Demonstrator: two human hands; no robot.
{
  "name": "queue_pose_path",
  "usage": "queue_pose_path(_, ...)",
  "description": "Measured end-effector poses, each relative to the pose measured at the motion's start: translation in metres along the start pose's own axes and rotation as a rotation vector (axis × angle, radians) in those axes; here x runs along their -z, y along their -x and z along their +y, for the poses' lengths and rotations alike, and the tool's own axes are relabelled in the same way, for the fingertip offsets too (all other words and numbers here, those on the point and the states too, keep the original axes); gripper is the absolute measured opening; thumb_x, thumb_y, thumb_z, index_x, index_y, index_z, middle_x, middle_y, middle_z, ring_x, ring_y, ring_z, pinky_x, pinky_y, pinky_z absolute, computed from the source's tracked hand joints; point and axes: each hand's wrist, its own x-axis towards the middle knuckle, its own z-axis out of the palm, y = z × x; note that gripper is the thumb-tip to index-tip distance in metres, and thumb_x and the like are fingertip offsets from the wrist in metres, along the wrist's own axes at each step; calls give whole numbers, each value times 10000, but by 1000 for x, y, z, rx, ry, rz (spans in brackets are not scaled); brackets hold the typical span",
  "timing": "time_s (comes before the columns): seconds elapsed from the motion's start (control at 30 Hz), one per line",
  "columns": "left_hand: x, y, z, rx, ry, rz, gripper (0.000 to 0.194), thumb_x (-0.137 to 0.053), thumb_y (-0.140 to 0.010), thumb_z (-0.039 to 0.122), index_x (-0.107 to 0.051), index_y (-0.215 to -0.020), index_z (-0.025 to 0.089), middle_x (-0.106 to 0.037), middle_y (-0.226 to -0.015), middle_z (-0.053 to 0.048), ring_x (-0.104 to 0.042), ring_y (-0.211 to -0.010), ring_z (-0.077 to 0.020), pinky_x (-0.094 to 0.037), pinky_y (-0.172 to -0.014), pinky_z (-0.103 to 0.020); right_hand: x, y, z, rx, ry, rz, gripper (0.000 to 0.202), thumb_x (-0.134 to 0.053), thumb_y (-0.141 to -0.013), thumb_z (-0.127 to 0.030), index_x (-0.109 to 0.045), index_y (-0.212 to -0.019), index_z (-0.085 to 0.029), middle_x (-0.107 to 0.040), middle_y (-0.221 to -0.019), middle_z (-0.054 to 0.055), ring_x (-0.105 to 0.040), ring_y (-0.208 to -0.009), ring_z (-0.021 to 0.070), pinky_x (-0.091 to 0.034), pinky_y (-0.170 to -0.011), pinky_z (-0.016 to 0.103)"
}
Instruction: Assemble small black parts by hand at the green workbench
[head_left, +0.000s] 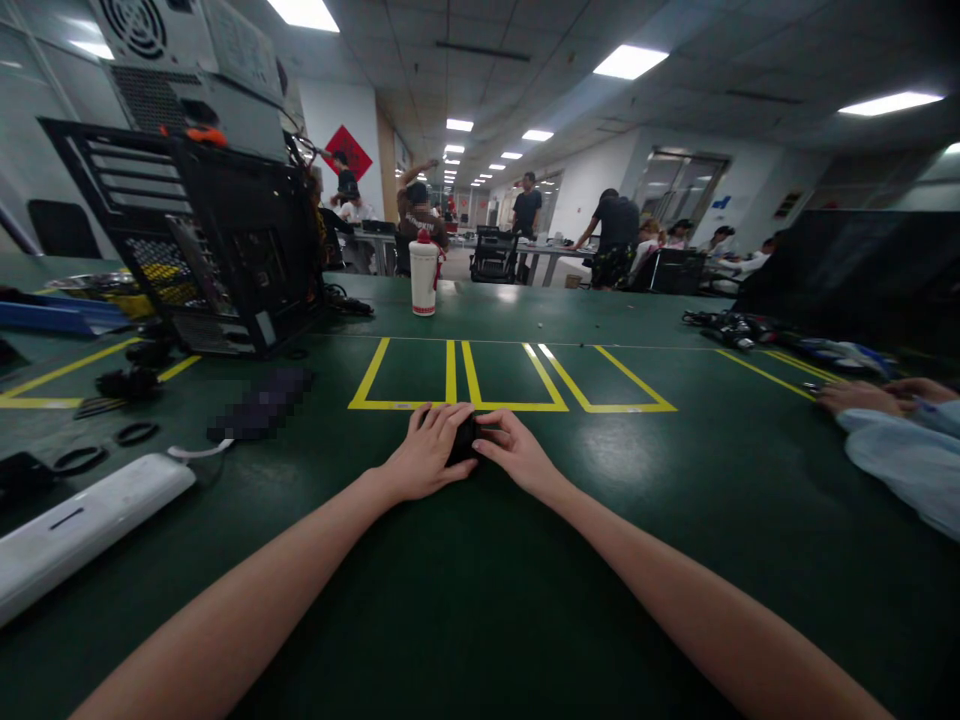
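Observation:
A small black rounded object is between my two hands, low over the green table; its kind cannot be made out. My left hand is wrapped over its left side, fingers on top and thumb at the near edge. From the right, my right hand pinches its edge with thumb and fingertips. Much of the object is hidden behind the fingers. Just beyond the hands, yellow tape outlines mark the tabletop.
An open computer case with boxy units on top stands at left. Nearer are a white power strip and black rings. A white bottle stands further back. At right are another person's hands and dark cables.

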Motion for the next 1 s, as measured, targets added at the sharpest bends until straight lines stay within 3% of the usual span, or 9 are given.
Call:
queue_pose_path(0.17,1,0,1,-1,2,-2,650,-489,-746,352,-135,-1265,187,-325,-1253,-105,-295,-1153,-242,-126,-987,-460,1,-1,-3,-4,77,-25,399,-564,-683,-228,-433,-1060,-226,-470,-1105,42,-484,-1004,166,-377,-908,373)
queue_pose_path(0.5,0,0,0,-1,7,3,649,-485,-749,357,-129,-1266,194,-325,-1254,-101,-297,-1152,-241,-132,-984,-460,-2,1,-2,12,6,5,259,-591,-658,-234,-479,-891,-224,-491,-997,7,-508,-964,155,-417,-859,338)
queue_pose_path(0.73,0,0,0,2,5,4,645,-483,-750,357,-133,-1266,193,-323,-1254,-102,-294,-1152,-241,-133,-984,-462,0,0,-4,-5,55,-10,380,-571,-674,-223,-451,-1034,-226,-486,-1078,37,-505,-981,161,-388,-896,364)
queue_pose_path(1.0,2,1,1,-3,7,-6,643,-477,-754,360,-126,-1268,197,-321,-1258,-97,-286,-1162,-239,-122,-992,-457,1,-3,1,-30,-6,-26,334,-590,-661,-251,-454,-965,-223,-511,-1026,22,-511,-982,164,-416,-866,355)
